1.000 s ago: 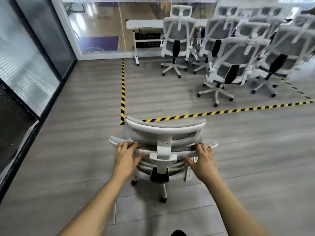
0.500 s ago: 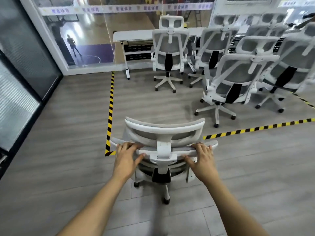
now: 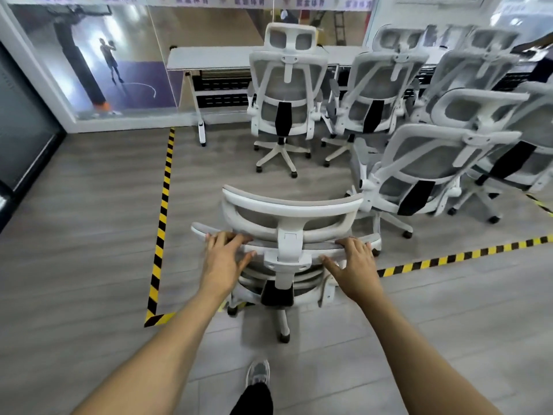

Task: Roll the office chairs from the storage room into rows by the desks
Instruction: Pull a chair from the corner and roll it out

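— So, where's the chair (image 3: 287, 235) now?
— Crossing the striped tape (image 3: 163, 217), rows just ahead. Left hand (image 3: 223, 262) and right hand (image 3: 354, 266) rest on its backrest, fingers (image 3: 344, 242) loosely curled over the top.
— Push evenly, aim left of the nearest parked chair (image 3: 425, 166).

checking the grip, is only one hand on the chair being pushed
No, the left hand and right hand both rest on the top of the pushed chair's backrest.

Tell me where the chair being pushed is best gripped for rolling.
Grip the top rail of the pushed chair from behind, left hand and right hand either side of the central spine. The wide, curved rail gives both palms purchase, probably steering the casters evenly.
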Tool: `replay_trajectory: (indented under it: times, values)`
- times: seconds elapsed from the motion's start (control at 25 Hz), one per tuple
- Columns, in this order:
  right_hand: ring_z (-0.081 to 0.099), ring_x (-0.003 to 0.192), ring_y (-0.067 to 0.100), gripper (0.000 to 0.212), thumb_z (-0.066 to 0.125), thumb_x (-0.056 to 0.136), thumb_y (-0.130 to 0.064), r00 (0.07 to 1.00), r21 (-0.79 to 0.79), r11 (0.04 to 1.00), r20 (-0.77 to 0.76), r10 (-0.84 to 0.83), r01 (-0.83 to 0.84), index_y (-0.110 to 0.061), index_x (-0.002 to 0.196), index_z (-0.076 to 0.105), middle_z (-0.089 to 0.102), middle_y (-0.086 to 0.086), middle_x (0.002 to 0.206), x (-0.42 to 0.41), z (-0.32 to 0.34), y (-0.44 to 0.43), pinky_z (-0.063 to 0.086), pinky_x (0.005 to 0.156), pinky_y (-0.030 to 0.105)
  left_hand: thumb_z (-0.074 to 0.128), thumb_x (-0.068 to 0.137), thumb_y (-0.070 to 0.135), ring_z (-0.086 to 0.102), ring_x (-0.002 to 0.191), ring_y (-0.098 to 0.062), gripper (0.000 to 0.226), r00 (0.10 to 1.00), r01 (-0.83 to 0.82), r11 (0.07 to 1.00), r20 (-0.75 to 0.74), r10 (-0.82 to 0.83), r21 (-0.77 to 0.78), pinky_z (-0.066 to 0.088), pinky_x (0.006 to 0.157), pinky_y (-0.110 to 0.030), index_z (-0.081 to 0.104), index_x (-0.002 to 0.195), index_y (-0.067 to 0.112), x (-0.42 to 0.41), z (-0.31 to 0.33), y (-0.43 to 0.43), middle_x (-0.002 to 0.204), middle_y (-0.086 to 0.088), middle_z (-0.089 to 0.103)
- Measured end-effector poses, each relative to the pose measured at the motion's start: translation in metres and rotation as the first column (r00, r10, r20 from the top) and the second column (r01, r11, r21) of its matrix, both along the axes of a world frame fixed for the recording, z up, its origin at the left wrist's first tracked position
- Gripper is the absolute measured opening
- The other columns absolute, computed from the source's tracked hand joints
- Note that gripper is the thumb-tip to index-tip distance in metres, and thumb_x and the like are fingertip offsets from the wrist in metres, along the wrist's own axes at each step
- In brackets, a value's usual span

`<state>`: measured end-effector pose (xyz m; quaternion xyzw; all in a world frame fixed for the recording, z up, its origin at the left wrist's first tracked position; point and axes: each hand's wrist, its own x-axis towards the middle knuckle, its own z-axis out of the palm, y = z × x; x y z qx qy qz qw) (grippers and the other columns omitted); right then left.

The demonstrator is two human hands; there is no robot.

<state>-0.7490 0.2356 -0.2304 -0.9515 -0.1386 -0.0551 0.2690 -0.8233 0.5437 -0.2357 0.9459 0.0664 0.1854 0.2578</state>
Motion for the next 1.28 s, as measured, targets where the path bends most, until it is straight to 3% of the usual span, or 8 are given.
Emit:
replay_trajectory:
  times: [0.2, 0.36, 0.68, 0.8, 0.92, 1.04, 1.12, 1.28]
  values:
    - [0.046, 0.13, 0.024, 0.074, 0.047, 0.08, -0.077, 0.998, -0.008, 0.999, -0.056, -0.036, 0.036, -0.018, 0.123, 0.056, 0.057, 0.003, 0.126, 0.111, 0.007, 0.028, 0.014, 0.124, 0.044, 0.071, 0.086, 0.04, 0.05, 0.109, -0.029, 0.029, 0.998, 0.017, 0.999, -0.054, -0.014, 0.041, 0.036, 0.105, -0.058, 0.068, 0.114, 0.032, 0.118, 0.009, 0.026, 0.11, -0.002, 0.06]
    - [0.045, 0.13, 0.025, 0.064, 0.058, 0.085, -0.068, 0.997, 0.003, 1.0, -0.07, -0.027, 0.027, -0.017, 0.123, 0.056, 0.056, 0.004, 0.126, 0.173, 0.009, 0.039, 0.012, 0.124, 0.045, 0.073, 0.086, 0.036, 0.05, 0.11, -0.031, 0.032, 0.995, 0.03, 0.999, -0.096, -0.028, 0.026, 0.037, 0.104, -0.053, 0.068, 0.117, 0.032, 0.184, 0.016, 0.036, 0.113, -0.004, 0.06]
    - [0.042, 0.135, 0.027, 0.069, 0.046, 0.085, -0.074, 0.999, -0.015, 1.0, -0.046, 0.007, -0.008, -0.016, 0.121, 0.053, 0.054, 0.006, 0.131, 0.264, 0.006, 0.041, 0.011, 0.124, 0.049, 0.071, 0.088, 0.031, 0.047, 0.112, -0.029, 0.034, 0.992, 0.0, 1.0, -0.123, 0.0, 0.002, 0.038, 0.103, -0.048, 0.065, 0.121, 0.032, 0.268, 0.024, 0.032, 0.115, -0.003, 0.057]
    - [0.041, 0.136, 0.027, 0.068, 0.044, 0.085, -0.075, 0.999, -0.013, 1.0, -0.048, 0.013, -0.014, -0.017, 0.12, 0.053, 0.053, 0.005, 0.131, 0.284, 0.005, 0.041, 0.011, 0.124, 0.05, 0.068, 0.09, 0.027, 0.043, 0.123, -0.031, 0.039, 0.985, 0.0, 1.0, -0.171, 0.0, 0.003, 0.036, 0.109, -0.048, 0.06, 0.128, 0.032, 0.284, 0.024, 0.031, 0.125, -0.004, 0.055]
    - [0.039, 0.139, 0.027, 0.061, 0.052, 0.089, -0.067, 0.999, -0.044, 0.999, -0.034, 0.004, -0.006, -0.016, 0.123, 0.055, 0.054, 0.006, 0.134, 0.297, 0.009, 0.042, 0.011, 0.125, 0.048, 0.065, 0.09, 0.027, 0.013, 0.15, -0.034, 0.065, 0.954, 0.051, 0.992, -0.301, -0.015, 0.115, 0.012, 0.123, -0.05, 0.034, 0.147, 0.034, 0.284, 0.022, 0.026, 0.158, -0.004, 0.03]
    - [0.046, 0.133, 0.029, 0.045, 0.063, 0.091, -0.049, 1.0, -0.07, 0.997, 0.019, -0.012, 0.014, -0.016, 0.122, 0.061, 0.06, 0.005, 0.129, 0.293, 0.014, 0.052, 0.024, 0.121, 0.048, 0.057, 0.094, 0.029, -0.009, 0.153, -0.028, 0.08, 0.918, 0.093, 0.977, -0.397, -0.01, 0.191, -0.002, 0.123, -0.045, 0.005, 0.155, 0.037, 0.278, 0.024, 0.025, 0.167, 0.0, -0.003]
    - [0.055, 0.115, 0.031, 0.031, 0.066, 0.09, -0.034, 0.997, -0.019, 0.999, 0.059, -0.048, 0.049, -0.015, 0.114, 0.063, 0.065, 0.005, 0.116, 0.279, 0.022, 0.063, 0.041, 0.104, 0.045, 0.055, 0.094, 0.028, -0.002, 0.153, -0.028, 0.076, 0.909, 0.107, 0.983, -0.415, -0.035, 0.152, 0.007, 0.124, -0.044, 0.01, 0.155, 0.036, 0.273, 0.033, 0.028, 0.167, 0.0, 0.003]
    - [0.056, 0.095, 0.025, 0.019, 0.064, 0.091, -0.022, 0.974, 0.097, 0.994, 0.212, -0.075, 0.056, -0.016, 0.108, 0.063, 0.063, 0.0, 0.099, 0.236, 0.044, 0.095, 0.043, 0.086, 0.037, 0.056, 0.093, 0.031, 0.035, 0.137, -0.026, 0.05, 0.951, 0.083, 0.986, -0.306, -0.035, 0.145, 0.035, 0.111, -0.042, 0.042, 0.141, 0.031, 0.251, 0.052, 0.042, 0.149, 0.003, 0.041]
